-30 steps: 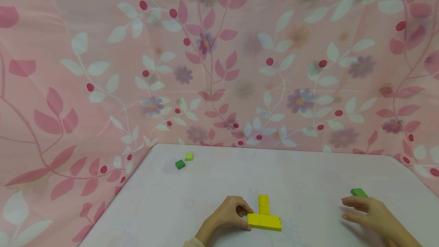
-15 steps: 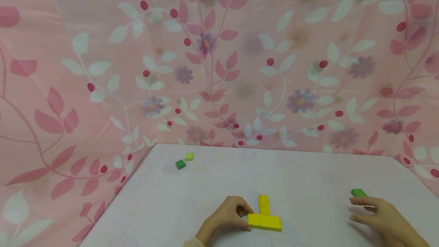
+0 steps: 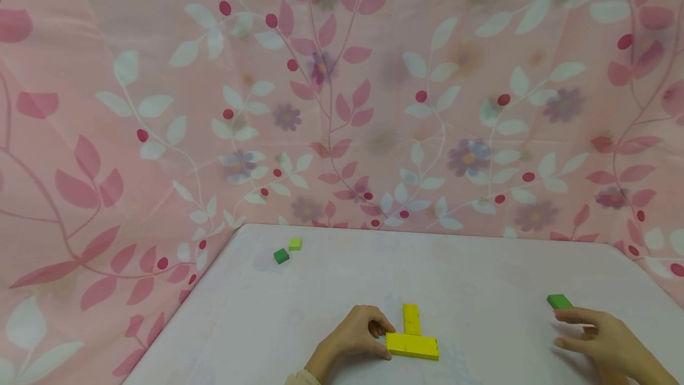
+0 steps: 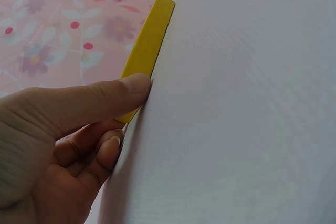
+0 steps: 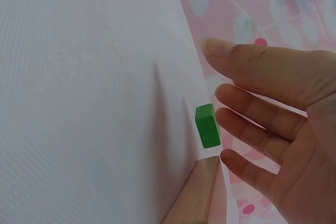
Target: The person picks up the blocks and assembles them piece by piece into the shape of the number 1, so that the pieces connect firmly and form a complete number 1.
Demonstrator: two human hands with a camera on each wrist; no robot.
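My left hand (image 3: 358,333) pinches the left end of a long yellow block (image 3: 412,346) lying flat on the table, thumb on the near side. In the left wrist view the thumb presses along this yellow block (image 4: 147,45). Behind it a narrower yellow piece (image 3: 411,318) points away, touching or nearly touching its far edge. My right hand (image 3: 601,337) hovers at the right with thumb and fingers apart, holding nothing. Just past its fingertips lies a green block (image 3: 559,301), partly covered by the hand; the right wrist view shows this green block (image 5: 208,127) too.
A dark green block (image 3: 281,256) and a lime block (image 3: 295,245) lie at the back left of the white table (image 3: 481,272). In the right wrist view, a wood-coloured block (image 5: 197,195) rests below the green one. Floral cloth (image 3: 374,106) hangs behind the table.
My right hand has drifted to the right, fingers still apart. The left hand and the yellow blocks have stayed in place.
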